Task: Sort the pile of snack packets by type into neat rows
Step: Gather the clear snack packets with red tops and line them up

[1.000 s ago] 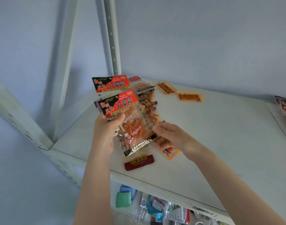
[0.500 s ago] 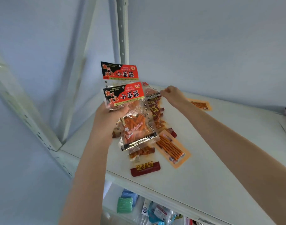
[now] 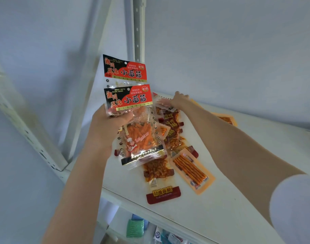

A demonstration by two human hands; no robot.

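Note:
My left hand grips two red-and-black topped gluten snack packets, fanned one behind the other, above the shelf's left front. My right hand reaches to the back of the pile and pinches the edge of a clear packet lying there. On the white shelf lie dark red packets, an orange stick packet and a red-ended packet near the front edge. Another orange packet shows behind my right forearm.
A white upright post stands behind the pile, and slanted braces run at the left. Below the shelf's front edge, a lower level holds a green packet and other small goods. The wall is close behind.
My right hand left the packets near my left hand and reached to the back of the pile, now taking hold of a clear packet. My left hand raised its packets.

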